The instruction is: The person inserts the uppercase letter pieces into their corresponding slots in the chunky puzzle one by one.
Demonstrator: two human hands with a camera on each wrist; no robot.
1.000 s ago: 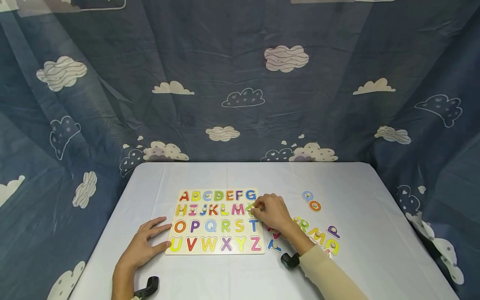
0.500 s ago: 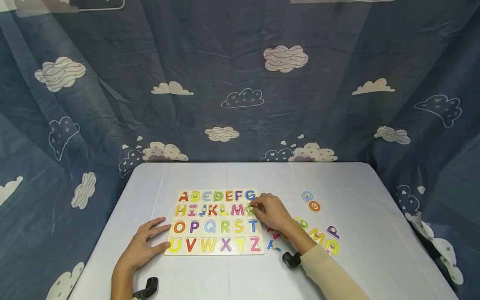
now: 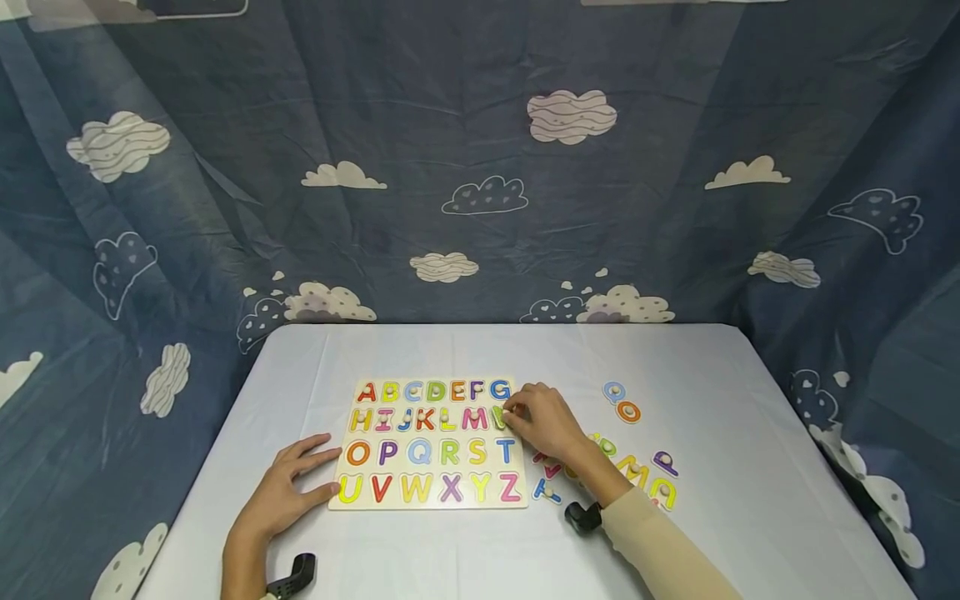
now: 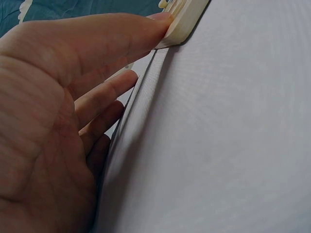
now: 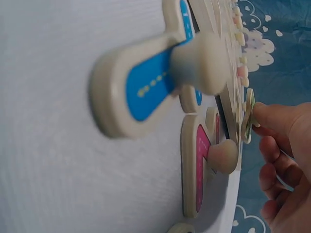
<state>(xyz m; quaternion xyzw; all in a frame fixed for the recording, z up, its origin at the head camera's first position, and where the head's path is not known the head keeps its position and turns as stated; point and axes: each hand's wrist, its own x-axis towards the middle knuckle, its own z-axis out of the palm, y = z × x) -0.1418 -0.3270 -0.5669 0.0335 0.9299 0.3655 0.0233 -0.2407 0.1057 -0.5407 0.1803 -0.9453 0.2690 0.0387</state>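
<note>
Right hand (image 3: 547,422) has thumb and finger pinching a green letter piece (image 3: 497,417), probably N, at the second row's right end on the alphabet board (image 3: 464,469), right after pink M (image 3: 475,419). Can't tell if it's seated; fingers cover it. Left hand (image 3: 288,483) has fingers extended, index at the board's left edge, thumb on its near-left corner, likely to stop it sliding. Loose pieces lie on the desk (image 3: 390,550) off the board's right edge, presumably for right-hand reach: blue T (image 3: 547,492) by the near-right corner, purple P (image 3: 665,464) farther out, orange O (image 3: 637,413) toward the desk's far edge. Knobs suit a fingertip pinch.
</note>
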